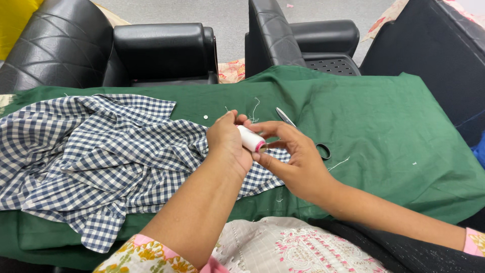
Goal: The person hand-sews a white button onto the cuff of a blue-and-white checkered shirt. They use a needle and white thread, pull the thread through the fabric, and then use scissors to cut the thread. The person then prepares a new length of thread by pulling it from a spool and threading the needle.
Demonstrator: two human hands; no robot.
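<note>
White thread spool (251, 138) — held between both hands above the checked shirt (96, 151).
Its long axis slants down-right, pink end toward the right hand (295, 162); left hand (228, 144) grips the upper end — both closed on it.

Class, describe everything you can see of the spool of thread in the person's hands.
The spool of thread is a small cylinder wound with white thread, with a pink rim at its near end. It lies tilted, held above the checked shirt between both hands: the left hand wraps its far end, and the right hand pinches the pink end with its fingertips. Its far end is hidden.
</note>
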